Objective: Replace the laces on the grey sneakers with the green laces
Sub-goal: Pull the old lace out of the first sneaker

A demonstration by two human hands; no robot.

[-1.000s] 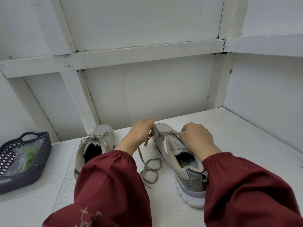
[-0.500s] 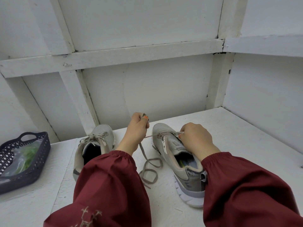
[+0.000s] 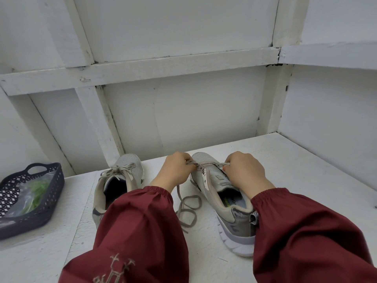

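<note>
Brings left hand (image 3: 177,170) back down from its pull to the toe eyelets of the right-hand grey sneaker (image 3: 216,178) on the white shelf (image 3: 306,170), both it and right hand (image 3: 244,174) pinching the grey lace (image 3: 204,165), likely soft, limp and light, probably best gripped close beside an eyelet.

Your left hand (image 3: 176,170) and right hand (image 3: 245,172) both grip one sneaker's grey lace (image 3: 212,164).
Each hand pinches the lace where it crosses the front eyelets of the nearer sneaker (image 3: 237,221), and its loose length coils on the white table (image 3: 295,170) between the shoes. The other sneaker (image 3: 127,170) stands laced beside your left sleeve. At far left, a dark basket (image 3: 55,193) holds bagged green laces (image 3: 35,190).
</note>
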